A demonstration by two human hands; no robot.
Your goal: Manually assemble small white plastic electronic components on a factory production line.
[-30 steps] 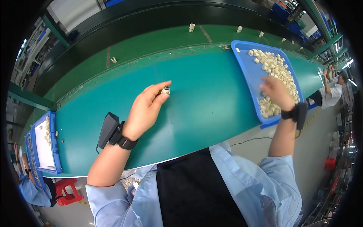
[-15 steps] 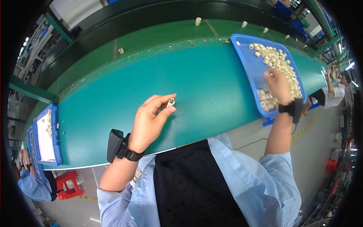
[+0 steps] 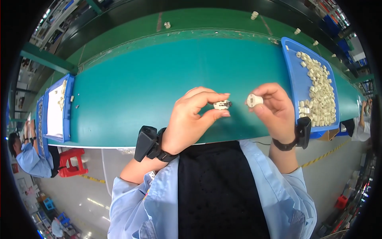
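the person's left hand (image 3: 190, 113) pinches a small cream-and-dark fitting (image 3: 222, 104) between thumb and fingers; the right hand (image 3: 277, 112) grips a cream cap (image 3: 254, 100) the same way, its round face turned toward the fitting; the two parts are near each other but apart, over the green tabletop (image 3: 159, 87); on the right, a blue tray (image 3: 298, 83) holds heaped cream pieces (image 3: 321, 93); another blue tray, white inside, lies at the tabletop's left end.

The left hand (image 3: 190, 115) holds one white-and-metal part (image 3: 221, 104); the right hand (image 3: 278, 111) holds one white cap (image 3: 255, 100). Wrist units (image 3: 145, 144): two. Blue trays: three, one right tray (image 3: 295, 71) and two left trays (image 3: 67, 107). White pieces (image 3: 321, 95) in the right tray: numerous, too crowded to count exactly. Red stool (image 3: 75, 153) at left: one.
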